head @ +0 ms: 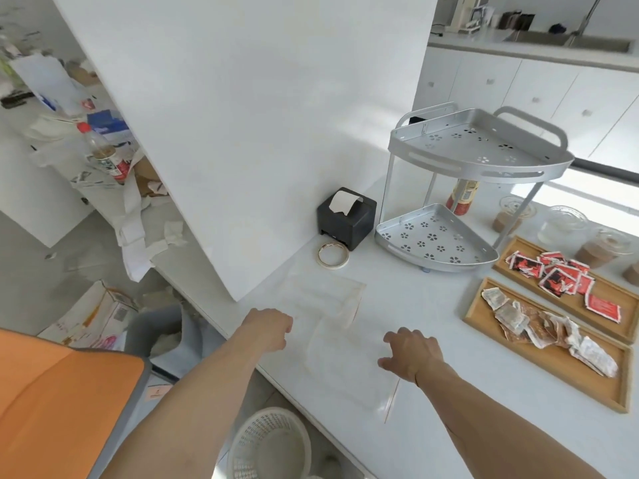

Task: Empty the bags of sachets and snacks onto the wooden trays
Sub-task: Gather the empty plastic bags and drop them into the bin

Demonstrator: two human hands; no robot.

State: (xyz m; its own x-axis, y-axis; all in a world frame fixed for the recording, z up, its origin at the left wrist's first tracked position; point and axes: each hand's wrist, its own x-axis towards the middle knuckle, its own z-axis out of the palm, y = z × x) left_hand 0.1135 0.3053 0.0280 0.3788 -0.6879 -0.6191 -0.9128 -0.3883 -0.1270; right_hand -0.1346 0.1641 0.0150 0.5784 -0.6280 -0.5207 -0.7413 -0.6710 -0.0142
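Note:
Two clear, flat plastic bags lie on the white counter: one [325,295] farther back, one [349,368] nearer, overlapping it. My left hand [271,328] rests at the left edge of the bags with fingers curled. My right hand [411,352] hovers over the nearer bag's right side, fingers spread, holding nothing. At the right, two wooden trays sit side by side: the far tray [608,295] carries red sachets [560,276], the near tray [553,368] carries pale and brown sachets [539,328].
A two-tier metal corner rack [446,233] stands behind the trays, with a black receipt printer [345,219] and a tape roll [333,255] to its left. Glass jars [563,223] line the back right. A white basket [269,444] sits below the counter edge.

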